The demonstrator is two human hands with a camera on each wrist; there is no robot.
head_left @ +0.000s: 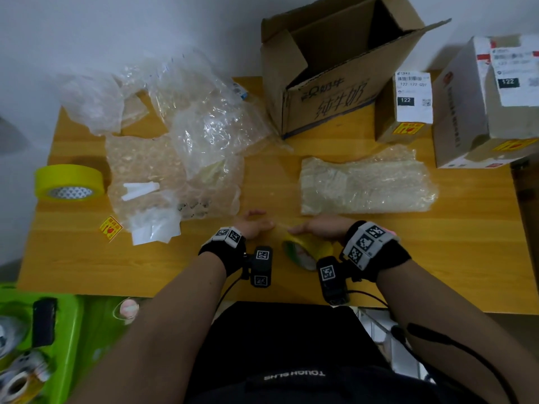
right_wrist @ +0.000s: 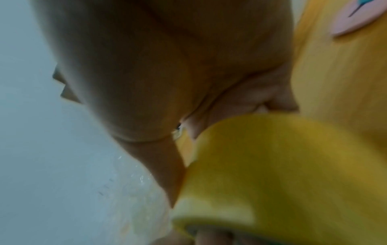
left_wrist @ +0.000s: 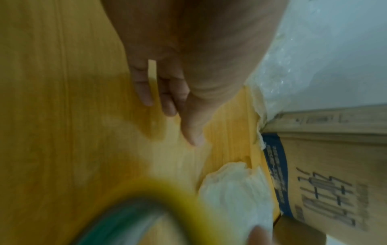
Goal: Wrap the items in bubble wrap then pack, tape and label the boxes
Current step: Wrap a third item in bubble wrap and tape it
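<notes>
Tape roll (head_left: pixel 306 250): we find it nearest, at the table's (head_left: pixel 437 272) near edge, gripped by the right hand (head_left: pixel 320 228).
Left hand (head_left: pixel 253 225): just left of the roll, fingers straight; we judge it pinches a clear tape end, but cannot confirm.
Wrapped bundle (head_left: pixel 364 185): directly beyond the right hand, long axis left to right; right hand nearer.
Open box (head_left: pixel 329 83): at the far edge, behind the bundle.
Step judged: taping the bundle shut.
</notes>
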